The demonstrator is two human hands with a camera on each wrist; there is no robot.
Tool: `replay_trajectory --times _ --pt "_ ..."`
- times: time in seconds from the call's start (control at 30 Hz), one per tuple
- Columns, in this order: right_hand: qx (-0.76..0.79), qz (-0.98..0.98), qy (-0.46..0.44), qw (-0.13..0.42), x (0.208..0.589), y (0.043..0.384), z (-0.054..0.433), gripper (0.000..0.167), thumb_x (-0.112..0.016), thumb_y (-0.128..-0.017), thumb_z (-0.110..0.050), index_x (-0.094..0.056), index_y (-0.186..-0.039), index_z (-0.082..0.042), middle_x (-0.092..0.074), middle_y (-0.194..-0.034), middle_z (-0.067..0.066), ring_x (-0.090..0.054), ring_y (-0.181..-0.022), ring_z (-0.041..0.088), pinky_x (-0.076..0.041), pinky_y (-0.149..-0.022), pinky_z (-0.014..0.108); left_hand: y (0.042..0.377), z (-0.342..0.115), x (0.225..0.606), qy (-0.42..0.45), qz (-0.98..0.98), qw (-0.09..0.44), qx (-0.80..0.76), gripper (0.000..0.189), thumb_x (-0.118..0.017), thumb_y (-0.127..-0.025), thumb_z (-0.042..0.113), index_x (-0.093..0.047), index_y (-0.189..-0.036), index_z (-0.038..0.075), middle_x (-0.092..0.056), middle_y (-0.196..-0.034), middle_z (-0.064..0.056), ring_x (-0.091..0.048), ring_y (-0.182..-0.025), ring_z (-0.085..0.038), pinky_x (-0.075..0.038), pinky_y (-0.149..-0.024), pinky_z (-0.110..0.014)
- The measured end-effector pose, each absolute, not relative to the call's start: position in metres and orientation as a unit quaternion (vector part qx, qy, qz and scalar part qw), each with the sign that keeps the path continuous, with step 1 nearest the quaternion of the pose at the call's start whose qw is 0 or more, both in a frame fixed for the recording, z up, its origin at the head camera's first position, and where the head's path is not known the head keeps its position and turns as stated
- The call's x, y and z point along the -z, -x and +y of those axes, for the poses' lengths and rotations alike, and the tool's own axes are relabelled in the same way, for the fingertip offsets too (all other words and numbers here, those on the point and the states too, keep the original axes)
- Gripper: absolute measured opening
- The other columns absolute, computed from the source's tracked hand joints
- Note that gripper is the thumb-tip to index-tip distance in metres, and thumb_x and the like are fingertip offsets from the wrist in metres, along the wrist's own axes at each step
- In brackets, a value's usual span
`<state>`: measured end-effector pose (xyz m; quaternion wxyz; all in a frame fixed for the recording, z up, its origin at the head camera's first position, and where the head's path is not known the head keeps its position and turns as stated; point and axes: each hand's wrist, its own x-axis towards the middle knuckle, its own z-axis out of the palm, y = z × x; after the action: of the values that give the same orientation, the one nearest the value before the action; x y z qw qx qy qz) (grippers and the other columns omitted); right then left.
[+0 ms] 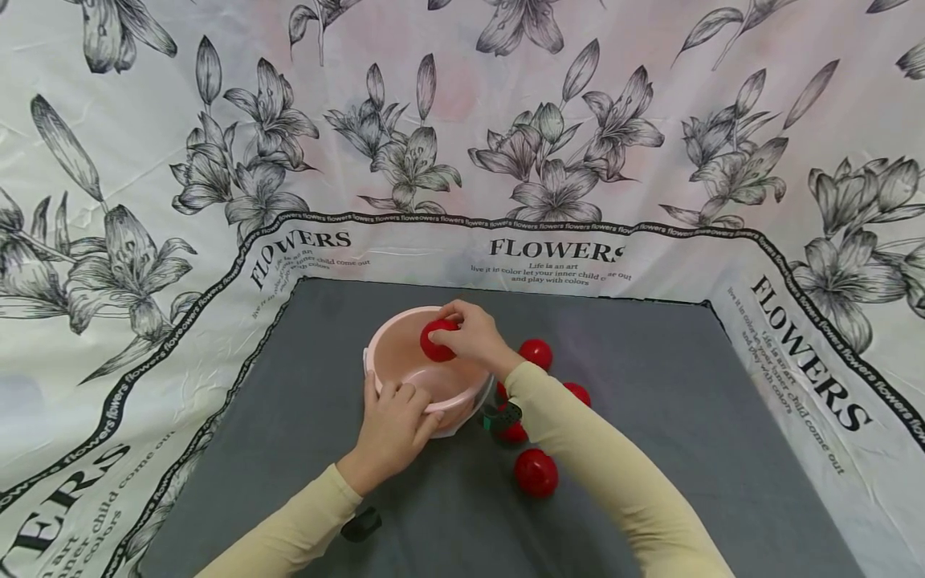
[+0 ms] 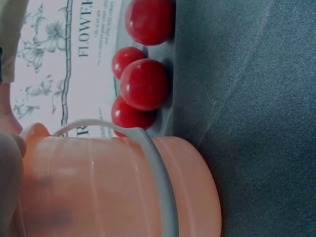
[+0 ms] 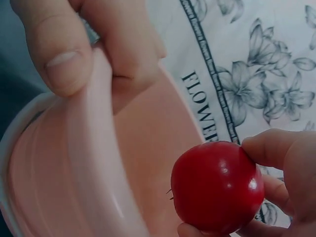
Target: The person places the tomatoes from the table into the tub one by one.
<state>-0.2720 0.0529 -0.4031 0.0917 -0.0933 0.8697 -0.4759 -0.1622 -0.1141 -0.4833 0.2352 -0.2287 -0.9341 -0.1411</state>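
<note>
Tomato held over a pink bucket

A person's right hand pinches the tomato between thumb and fingers, over the bucket's open mouth. The left hand grips the near rim, its thumb outside and its fingers hooked over into the bucket. The bucket stands upright on a dark grey tabletop, with a pale handle lying along its outer wall. Other red tomatoes lie to the right of the bucket, some partly hidden by the cream right sleeve. Behind hangs a white cloth printed with grey lilies and the word "FLOWERS".
</note>
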Motion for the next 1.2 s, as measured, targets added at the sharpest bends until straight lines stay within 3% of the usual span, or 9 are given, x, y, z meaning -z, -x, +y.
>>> replay_trajectory --times 0.3,0.57,0.97,1.2 --pt "0.450 0.882 0.099 0.098 0.424 0.274 0.030 0.032 -0.074 -0.089 -0.020 -0.064 -0.118 -0.012 -0.069 -0.120 0.012 -0.064 -0.106 0.027 -0.062 -0.089 0.042 0.162 -0.115 0.485 0.224 -0.935 0.242 0.130 0.022 -0.068 -0.092 0.040 -0.063 -0.092 0.018 -0.071 -0.101 -0.005 -0.059 -0.100 -0.030 -0.026 -0.111 -0.080" --pt "0.449 0.879 0.098 0.127 0.437 0.276 0.022 0.025 -0.075 -0.088 -0.019 -0.067 -0.111 -0.012 -0.071 -0.112 0.011 -0.064 -0.091 0.025 -0.062 -0.070 0.036 0.163 -0.114 0.487 0.230 -0.929 0.253 0.138 0.021 -0.067 -0.093 0.039 -0.063 -0.092 0.018 -0.072 -0.103 -0.004 -0.059 -0.097 -0.029 -0.025 -0.110 -0.081" --pt "0.422 0.890 0.095 0.142 0.446 0.280 0.020 0.027 -0.075 -0.090 -0.020 -0.066 -0.112 -0.007 -0.071 -0.114 0.012 -0.065 -0.091 0.024 -0.062 -0.073 0.038 0.161 -0.114 0.484 0.239 -0.922 0.269 0.143 0.021 -0.067 -0.093 0.037 -0.063 -0.092 0.017 -0.070 -0.098 -0.005 -0.057 -0.097 -0.030 -0.025 -0.109 -0.082" --pt "0.457 0.877 0.055 0.141 0.445 0.280 0.021 0.039 -0.070 -0.090 -0.014 -0.062 -0.127 -0.006 -0.068 -0.122 0.014 -0.060 -0.080 0.024 -0.063 -0.076 0.045 0.161 -0.114 0.484 0.233 -0.924 0.266 0.147 0.021 -0.069 -0.092 0.037 -0.064 -0.091 0.016 -0.066 -0.085 -0.005 -0.057 -0.092 -0.029 -0.026 -0.109 -0.081"
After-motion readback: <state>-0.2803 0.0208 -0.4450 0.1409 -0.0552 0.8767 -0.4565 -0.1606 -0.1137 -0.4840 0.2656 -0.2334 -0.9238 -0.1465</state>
